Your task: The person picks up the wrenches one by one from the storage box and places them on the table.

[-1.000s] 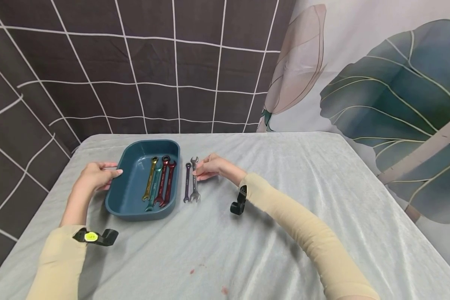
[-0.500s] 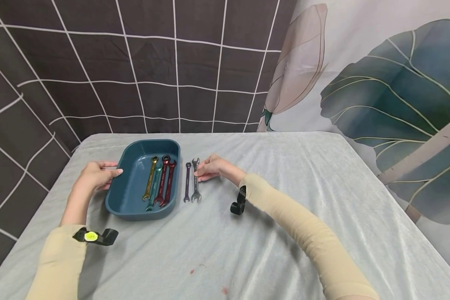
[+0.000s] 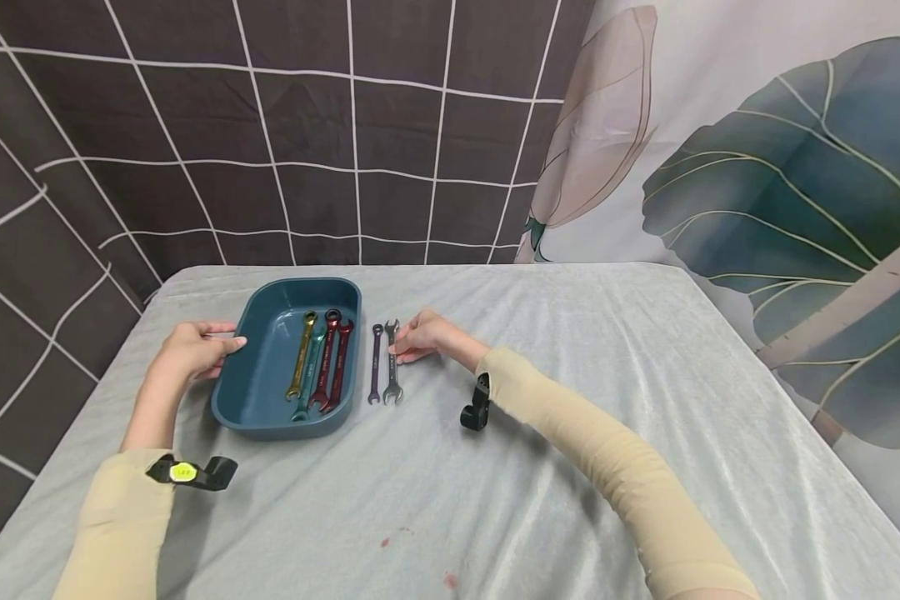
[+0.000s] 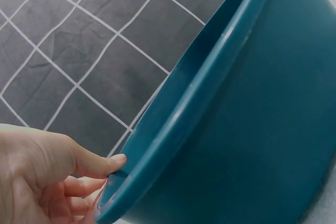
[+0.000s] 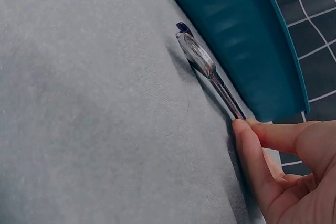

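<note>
A blue plastic bin stands left of centre on the table. My left hand pinches its left rim, thumb on the inside, as the left wrist view shows at the bin's edge. Right of the bin lie a purple wrench and a silver wrench, side by side and nearly parallel. My right hand pinches the silver wrench near its far half between thumb and fingers. In the right wrist view the silver wrench mostly covers the purple one.
Inside the bin lie a gold wrench, a teal wrench and two red wrenches, roughly parallel. A pale cloth covers the table. Behind it hangs a dark gridded curtain, with a leaf-patterned one at the right.
The silver wrench has shifted slightly to the right in my right hand, widening its gap from the purple wrench. My left hand and the bin stay in place.
</note>
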Demonstrator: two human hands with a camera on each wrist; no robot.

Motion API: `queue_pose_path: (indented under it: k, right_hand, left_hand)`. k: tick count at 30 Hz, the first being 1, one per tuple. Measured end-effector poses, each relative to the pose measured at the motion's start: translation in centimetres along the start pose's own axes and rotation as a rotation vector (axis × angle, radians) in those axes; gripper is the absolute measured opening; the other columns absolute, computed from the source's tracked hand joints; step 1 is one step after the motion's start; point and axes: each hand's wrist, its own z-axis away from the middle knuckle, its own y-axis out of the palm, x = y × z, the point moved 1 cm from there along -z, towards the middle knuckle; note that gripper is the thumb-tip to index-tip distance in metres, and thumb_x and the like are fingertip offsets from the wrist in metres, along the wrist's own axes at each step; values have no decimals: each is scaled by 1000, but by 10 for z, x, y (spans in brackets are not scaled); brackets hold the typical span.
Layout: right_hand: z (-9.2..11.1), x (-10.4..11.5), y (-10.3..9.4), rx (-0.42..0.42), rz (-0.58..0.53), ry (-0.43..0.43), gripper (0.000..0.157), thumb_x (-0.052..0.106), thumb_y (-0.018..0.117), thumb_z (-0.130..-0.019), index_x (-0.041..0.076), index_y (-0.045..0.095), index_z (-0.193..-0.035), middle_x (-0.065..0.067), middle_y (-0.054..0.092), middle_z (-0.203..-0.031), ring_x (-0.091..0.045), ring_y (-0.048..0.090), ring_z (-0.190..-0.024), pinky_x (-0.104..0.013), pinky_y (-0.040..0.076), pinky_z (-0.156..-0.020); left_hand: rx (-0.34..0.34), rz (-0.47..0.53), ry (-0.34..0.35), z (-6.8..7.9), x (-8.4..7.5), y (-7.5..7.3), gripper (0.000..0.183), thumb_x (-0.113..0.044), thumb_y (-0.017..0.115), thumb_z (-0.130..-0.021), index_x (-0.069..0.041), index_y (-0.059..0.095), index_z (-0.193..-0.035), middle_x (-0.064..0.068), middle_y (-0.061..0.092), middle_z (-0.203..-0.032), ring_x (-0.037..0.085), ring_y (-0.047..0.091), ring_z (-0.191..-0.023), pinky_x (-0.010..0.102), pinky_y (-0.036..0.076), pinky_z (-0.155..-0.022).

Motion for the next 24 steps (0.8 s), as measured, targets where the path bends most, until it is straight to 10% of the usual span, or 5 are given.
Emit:
queue_pose_path:
  k: [24]
  right_hand:
    - [4,0,0,-49,67,-6,23,-6,72,-80,-8,63,-101,-6,64,-61,-9,62,-49,-19,53,-54]
  left_hand:
    - [-9,0,5,-1,1,1,55,-20,57,-95,6,40,-141,-1,51,-77,8,49,-68,24,50,-59]
